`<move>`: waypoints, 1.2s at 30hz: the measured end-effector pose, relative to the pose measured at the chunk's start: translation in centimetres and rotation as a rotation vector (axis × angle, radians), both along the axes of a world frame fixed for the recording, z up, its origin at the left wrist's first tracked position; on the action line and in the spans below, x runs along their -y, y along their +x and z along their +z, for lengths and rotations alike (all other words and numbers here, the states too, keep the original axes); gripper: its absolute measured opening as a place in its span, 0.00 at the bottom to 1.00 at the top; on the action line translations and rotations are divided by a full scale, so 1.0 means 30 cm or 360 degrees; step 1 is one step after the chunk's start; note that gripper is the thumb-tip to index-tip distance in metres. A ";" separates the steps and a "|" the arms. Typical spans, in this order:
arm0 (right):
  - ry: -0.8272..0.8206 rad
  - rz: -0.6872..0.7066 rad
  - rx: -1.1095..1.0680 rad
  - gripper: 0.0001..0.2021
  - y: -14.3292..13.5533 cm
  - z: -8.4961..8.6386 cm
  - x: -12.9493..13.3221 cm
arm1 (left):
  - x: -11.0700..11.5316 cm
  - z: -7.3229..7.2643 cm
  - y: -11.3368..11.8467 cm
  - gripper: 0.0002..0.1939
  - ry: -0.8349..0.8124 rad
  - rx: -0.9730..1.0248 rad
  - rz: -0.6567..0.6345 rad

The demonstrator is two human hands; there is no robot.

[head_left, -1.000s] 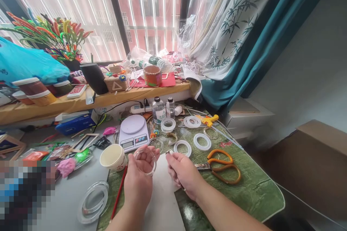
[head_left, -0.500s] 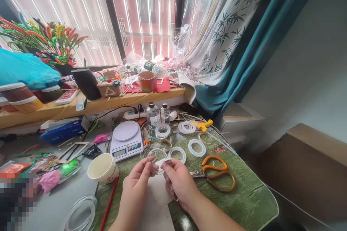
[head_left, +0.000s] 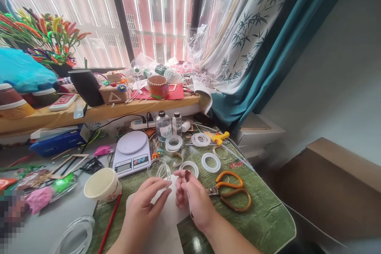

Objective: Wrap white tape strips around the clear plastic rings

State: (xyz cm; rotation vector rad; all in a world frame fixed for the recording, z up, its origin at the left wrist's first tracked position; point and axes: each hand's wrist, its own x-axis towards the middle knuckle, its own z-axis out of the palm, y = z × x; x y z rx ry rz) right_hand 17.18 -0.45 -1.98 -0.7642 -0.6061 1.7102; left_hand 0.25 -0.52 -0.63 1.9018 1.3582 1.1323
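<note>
My left hand (head_left: 150,202) pinches a clear ring (head_left: 168,174) between thumb and fingertips, above a white sheet (head_left: 166,230). Closed around a thin brownish band (head_left: 187,175) is my right hand (head_left: 196,198); the palm and fingers hide most of that band. Just beyond the hands lies a white ring-shaped mould (head_left: 193,165), partly covered by the right fingers. Orange-handled scissors (head_left: 235,190) rest to the right, their blades running behind my right hand. A second white ring mould (head_left: 211,162) sits farther right.
A kitchen scale (head_left: 132,152), a stack of paper cups (head_left: 102,184) and a red stick (head_left: 110,222) are on the left. Two bottles (head_left: 164,125) stand behind more ring moulds (head_left: 174,143). A yellow glue gun (head_left: 219,137) lies near the back right; clear rings (head_left: 76,236) lie front left.
My hands have moved apart, and the clear ring now stands tilted upright in the left fingers. The right hand has turned, showing more of the brownish band. The view has shifted slightly right.
</note>
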 end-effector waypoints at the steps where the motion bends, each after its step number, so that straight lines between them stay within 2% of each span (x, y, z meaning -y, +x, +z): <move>1: 0.0019 -0.0010 -0.0010 0.18 0.003 0.000 -0.001 | 0.001 0.001 0.000 0.08 0.0112 -0.0076 -0.0045; 4: 0.0060 0.0002 0.0086 0.21 0.011 -0.001 -0.007 | -0.004 0.004 -0.006 0.13 0.0430 -0.0306 -0.0136; 7: 0.0047 0.0059 0.0214 0.22 0.014 -0.009 -0.010 | -0.013 0.010 -0.013 0.17 0.0622 -0.0499 -0.0180; 11: -0.0020 0.0057 0.0248 0.30 0.010 -0.018 -0.012 | -0.018 0.025 -0.010 0.18 0.0695 -0.0704 -0.0254; 15: 0.0017 0.0013 0.0410 0.28 0.012 -0.011 -0.016 | -0.011 0.029 0.000 0.19 0.0775 -0.0792 -0.0311; 17: 0.0051 -0.0032 0.0456 0.27 0.015 -0.006 -0.017 | -0.001 0.021 0.006 0.18 0.0796 -0.0762 -0.0233; 19: 0.0070 -0.0069 0.0451 0.27 0.017 -0.002 -0.015 | 0.012 0.010 0.014 0.17 0.0723 -0.0680 -0.0077; 21: 0.0065 -0.0058 0.0408 0.27 0.016 -0.002 -0.012 | 0.024 0.001 0.022 0.26 0.0563 -0.0574 0.0052; 23: 0.0074 -0.0006 0.0359 0.26 0.011 -0.007 -0.007 | 0.032 -0.006 0.027 0.38 0.0384 -0.0486 0.0096; 25: 0.0133 0.0063 0.0345 0.26 0.006 -0.013 0.001 | 0.032 -0.010 0.026 0.42 0.0237 -0.0452 0.0104; 29: 0.0294 0.0200 0.0445 0.25 -0.002 -0.020 0.021 | 0.026 -0.017 0.012 0.39 0.0115 -0.0428 0.0092; 32: 0.0393 0.0224 0.0534 0.24 -0.003 -0.016 0.032 | 0.024 -0.023 0.006 0.37 0.0028 -0.0320 0.0046; 34: 0.0392 0.0219 0.0531 0.25 -0.006 -0.013 0.034 | 0.024 -0.022 0.008 0.35 -0.0063 -0.0132 0.0001; 36: 0.0281 0.0162 0.0440 0.26 -0.011 -0.012 0.032 | 0.024 -0.013 0.014 0.32 -0.0220 0.0225 -0.0032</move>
